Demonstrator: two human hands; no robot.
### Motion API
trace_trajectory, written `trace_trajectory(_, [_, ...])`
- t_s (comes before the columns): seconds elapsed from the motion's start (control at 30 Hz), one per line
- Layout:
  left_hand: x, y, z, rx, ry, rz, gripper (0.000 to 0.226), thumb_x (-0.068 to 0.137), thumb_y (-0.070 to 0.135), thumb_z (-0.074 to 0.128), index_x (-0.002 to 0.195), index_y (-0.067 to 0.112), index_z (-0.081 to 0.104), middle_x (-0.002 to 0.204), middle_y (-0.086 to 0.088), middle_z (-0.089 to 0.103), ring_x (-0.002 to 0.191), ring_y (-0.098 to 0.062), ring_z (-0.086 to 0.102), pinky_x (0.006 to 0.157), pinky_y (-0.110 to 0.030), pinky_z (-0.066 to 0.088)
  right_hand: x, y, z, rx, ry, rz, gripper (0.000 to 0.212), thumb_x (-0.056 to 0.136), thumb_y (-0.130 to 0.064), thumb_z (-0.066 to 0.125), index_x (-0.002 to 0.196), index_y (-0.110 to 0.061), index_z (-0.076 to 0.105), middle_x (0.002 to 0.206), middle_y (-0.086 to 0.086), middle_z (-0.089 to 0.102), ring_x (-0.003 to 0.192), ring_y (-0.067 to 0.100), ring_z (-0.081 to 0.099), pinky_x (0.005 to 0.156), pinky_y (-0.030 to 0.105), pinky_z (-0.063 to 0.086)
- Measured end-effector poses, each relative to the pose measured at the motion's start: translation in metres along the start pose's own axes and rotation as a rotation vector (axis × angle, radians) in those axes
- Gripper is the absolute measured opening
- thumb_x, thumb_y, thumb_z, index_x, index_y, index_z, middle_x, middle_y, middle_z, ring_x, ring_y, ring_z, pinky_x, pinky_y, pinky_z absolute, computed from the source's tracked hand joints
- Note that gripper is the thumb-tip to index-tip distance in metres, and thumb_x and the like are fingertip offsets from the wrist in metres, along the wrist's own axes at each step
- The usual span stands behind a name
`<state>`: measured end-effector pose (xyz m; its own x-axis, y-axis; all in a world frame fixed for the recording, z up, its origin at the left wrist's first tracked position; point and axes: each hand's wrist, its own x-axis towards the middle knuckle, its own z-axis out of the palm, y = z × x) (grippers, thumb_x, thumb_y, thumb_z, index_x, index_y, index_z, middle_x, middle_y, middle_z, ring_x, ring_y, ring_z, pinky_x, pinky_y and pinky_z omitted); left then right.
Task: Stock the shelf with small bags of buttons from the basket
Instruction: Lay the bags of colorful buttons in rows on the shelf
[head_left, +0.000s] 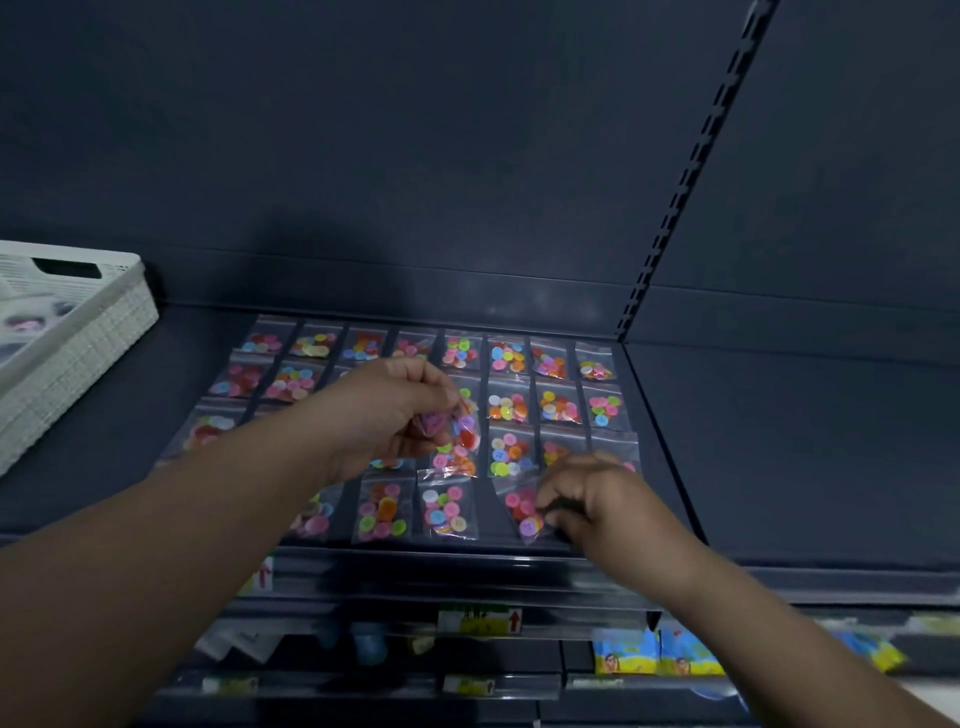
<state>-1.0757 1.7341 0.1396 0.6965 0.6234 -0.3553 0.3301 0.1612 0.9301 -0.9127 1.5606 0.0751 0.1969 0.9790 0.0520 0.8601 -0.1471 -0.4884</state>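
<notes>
On the dark shelf (779, 467) the right hand (597, 499) pinches a tilted button bag (522, 512) at the grid's lower right, the left hand (387, 410) gripping spare bags (460, 426) just up-left of it.

A dark blue-grey back panel (415, 156) fills the upper view and meets a second panel (857, 156) at a slotted upright (691, 171), which runs down to the rear of the shelf (171, 353). The shelf deck is the same dark colour, with a glossy front rail (415, 564). Below it, blurred lower shelves step out, carrying a yellow-and-green label (480, 621) with a red arrow and, to the right, yellow-and-blue packets (654, 652). The light is dim; a faint pale sheen lies low on the back panel.
</notes>
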Motion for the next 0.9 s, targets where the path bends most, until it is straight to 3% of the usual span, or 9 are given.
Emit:
trace_trajectory(0.13, [-0.002, -0.005, -0.002, -0.001, 0.024, -0.012, 0.004, 0.089, 0.011, 0.061, 0.088, 0.01, 0.064, 0.079, -0.005, 0.07, 0.063, -0.013, 0.063, 0.05, -0.023, 0.05, 0.0, 0.001, 0.012, 0.109, -0.029, 0.004, 0.015, 0.083, -0.009, 0.067, 0.089, -0.022, 0.071, 0.089, -0.012, 0.062, 0.086, 0.0, 0.057, 0.078, 0.011, 0.042])
trace_trajectory(0.3, [-0.009, -0.007, -0.004, -0.01, 0.037, -0.002, 0.004, 0.089, 0.01, 0.061, 0.087, 0.01, 0.064, 0.073, -0.003, 0.069, 0.063, -0.014, 0.062, 0.053, -0.024, 0.052, 0.004, -0.007, 0.016, 0.136, -0.025, 0.002, 0.011, 0.086, -0.013, 0.065, 0.091, -0.02, 0.072, 0.087, -0.016, 0.057, 0.081, -0.003, 0.055, 0.071, 0.003, 0.039])
trace_trajectory(0.5, [-0.016, -0.009, -0.003, -0.016, 0.041, 0.003, 0.005, 0.089, 0.01, 0.061, 0.085, 0.011, 0.063, 0.065, 0.001, 0.069, 0.059, -0.012, 0.062, 0.055, -0.025, 0.054, 0.007, -0.009, 0.023, 0.071, 0.03, -0.066, 0.014, 0.09, -0.016, 0.061, 0.098, -0.019, 0.072, 0.088, -0.015, 0.052, 0.086, -0.001, 0.05, 0.076, 0.002, 0.033])
trace_trajectory(0.67, [-0.02, -0.01, -0.001, -0.005, 0.035, -0.003, 0.005, 0.09, 0.011, 0.06, 0.086, 0.011, 0.063, 0.062, 0.004, 0.069, 0.062, -0.013, 0.062, 0.055, -0.024, 0.052, 0.005, -0.014, 0.024, 0.075, -0.002, -0.056, 0.017, 0.093, -0.019, 0.057, 0.102, -0.021, 0.071, 0.084, -0.026, 0.044, 0.079, -0.012, 0.044, 0.071, -0.001, 0.03])
trace_trajectory(0.8, [-0.022, -0.01, 0.002, 0.005, 0.024, -0.009, 0.005, 0.088, 0.013, 0.062, 0.084, 0.014, 0.066, 0.07, 0.002, 0.072, 0.066, -0.016, 0.063, 0.058, -0.027, 0.053, 0.003, -0.02, 0.017, 0.111, 0.003, -0.019, 0.014, 0.092, -0.019, 0.057, 0.092, -0.02, 0.07, 0.082, -0.021, 0.049, 0.079, -0.006, 0.047, 0.071, 0.011, 0.037])
trace_trajectory(0.9, [-0.023, -0.008, 0.009, 0.006, 0.002, -0.007, 0.003, 0.088, 0.014, 0.063, 0.087, 0.014, 0.066, 0.07, 0.002, 0.072, 0.066, -0.016, 0.063, 0.056, -0.026, 0.052, 0.004, -0.034, 0.003, 0.37, 0.135, 0.073, 0.007, 0.088, -0.023, 0.063, 0.085, -0.017, 0.066, 0.083, -0.006, 0.059, 0.078, 0.005, 0.055, 0.07, 0.017, 0.044])
